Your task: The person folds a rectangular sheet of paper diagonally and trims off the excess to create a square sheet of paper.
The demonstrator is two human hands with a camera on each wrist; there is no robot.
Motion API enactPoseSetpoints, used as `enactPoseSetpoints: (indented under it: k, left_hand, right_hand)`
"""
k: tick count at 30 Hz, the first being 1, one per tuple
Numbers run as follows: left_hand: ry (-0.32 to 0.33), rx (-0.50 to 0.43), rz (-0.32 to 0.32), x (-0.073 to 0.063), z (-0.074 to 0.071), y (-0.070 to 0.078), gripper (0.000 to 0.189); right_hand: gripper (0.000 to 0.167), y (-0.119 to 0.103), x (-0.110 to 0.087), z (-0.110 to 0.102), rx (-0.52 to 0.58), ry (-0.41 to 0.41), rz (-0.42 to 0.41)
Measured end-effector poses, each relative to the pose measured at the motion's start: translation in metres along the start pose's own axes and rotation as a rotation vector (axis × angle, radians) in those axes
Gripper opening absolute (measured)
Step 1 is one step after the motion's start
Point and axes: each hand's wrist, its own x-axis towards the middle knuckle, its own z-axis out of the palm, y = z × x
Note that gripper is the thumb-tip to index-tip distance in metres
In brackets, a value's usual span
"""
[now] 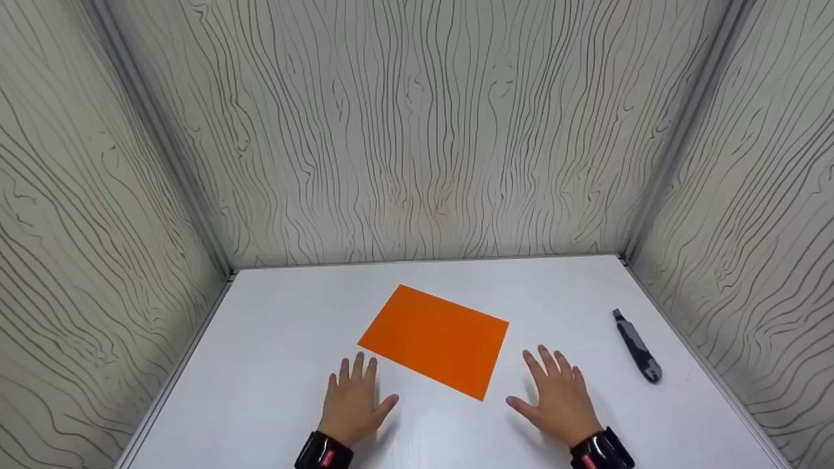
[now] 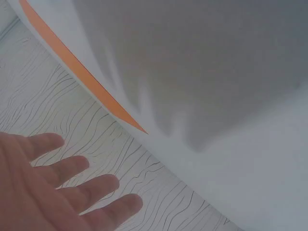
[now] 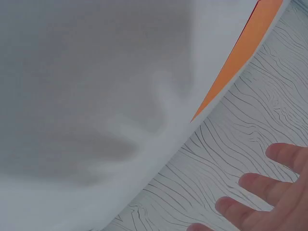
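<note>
Near the orange sheet (image 1: 435, 342), the left hand (image 1: 353, 405) and right hand (image 1: 561, 402) hover, outspread and empty.

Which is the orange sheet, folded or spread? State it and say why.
Spread: the sheet lies flat on the table, four corners showing and no crease visible.

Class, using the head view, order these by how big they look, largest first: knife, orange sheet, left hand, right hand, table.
1. Table
2. Orange sheet
3. Left hand and right hand: too alike to rank against each other
4. Knife
</note>
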Motion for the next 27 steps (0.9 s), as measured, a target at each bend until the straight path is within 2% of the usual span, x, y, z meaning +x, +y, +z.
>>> enactPoseSetpoints:
  k: [4, 8, 12, 16, 19, 22, 27]
  left_hand:
    - [-0.026, -0.022, 0.051, 0.009, -0.007, 0.008, 0.077]
    - [0.010, -0.036, 0.137, 0.022, -0.010, 0.017, 0.061]
    - [0.006, -0.065, 0.197, 0.036, -0.010, 0.026, 0.048]
    - [-0.010, -0.090, 0.233, 0.051, -0.007, 0.031, 0.045]
    - [-0.017, -0.087, 0.230, 0.061, -0.003, 0.034, 0.044]
    - [-0.045, -0.086, 0.196, 0.070, 0.003, 0.038, 0.049]
    - [-0.110, -0.094, 0.121, 0.080, 0.016, 0.047, 0.062]
  right_hand:
    - [0.087, -0.005, 0.012, 0.002, 0.010, -0.046, -0.047]
    - [0.081, -0.014, 0.023, 0.006, 0.024, -0.096, -0.084]
    - [0.072, -0.025, 0.034, 0.010, 0.050, -0.116, -0.127]
    - [0.062, -0.037, 0.045, 0.015, 0.062, -0.149, -0.188]
    - [0.057, -0.045, 0.052, 0.019, 0.064, -0.177, -0.229]
    - [0.049, -0.052, 0.057, 0.022, 0.054, -0.193, -0.264]
    - [0.041, -0.058, 0.063, 0.030, 0.051, -0.247, -0.254]
